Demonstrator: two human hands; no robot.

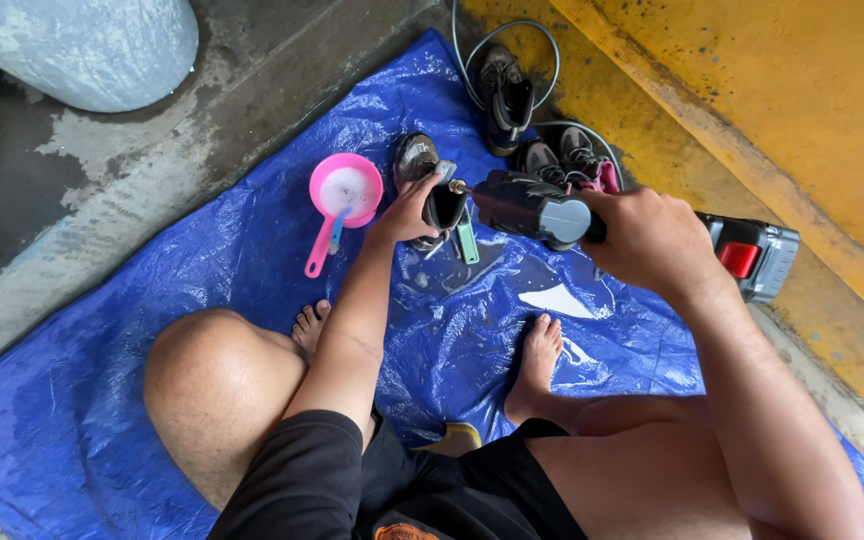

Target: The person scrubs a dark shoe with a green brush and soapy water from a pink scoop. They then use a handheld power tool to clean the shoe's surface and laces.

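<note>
Head view, left hand (407,212) gripping worn shoe (430,190), right hand (652,240) clutching cordless drill (552,212) (crinkled blue tarp (202,290))

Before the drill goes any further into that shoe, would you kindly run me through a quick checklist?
1. Left hand steadies the dark shoe: ok.
2. Right hand grips the cordless drill: ok.
3. Drill tip meets the shoe opening: ok; the attachment itself: cannot tell.
4. Left fingers clear of the tip: not ok, very close.
5. Pink scoop holds soapy liquid: ok.
6. Bare feet clear of the drill: ok.
</note>
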